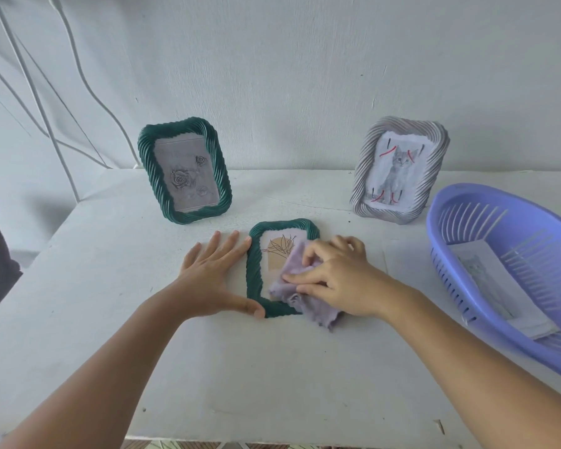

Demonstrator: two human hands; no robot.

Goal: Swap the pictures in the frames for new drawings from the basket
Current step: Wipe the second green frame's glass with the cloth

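1. Head cam: small green frame (282, 268) lies flat on bench (110, 335), long axis near-far, between both hands.
2. L hand (212, 277) flat, fingers straight, braces frame's left edge.
3. R hand (334, 280) pinches soft lilac cloth (297, 286) on the glass, nearer the frame's centre.
4. Frame rim ribbed, rope-like; slotted plastic basket (512, 267) w/ paper drawings at right.

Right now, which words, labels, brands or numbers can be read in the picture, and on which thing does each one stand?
None can be read.
The rose picture in the standing green frame: faint marks near its top, too blurred to read.
The paper in the purple basket: too blurred to tell.
The other frames show only drawings.
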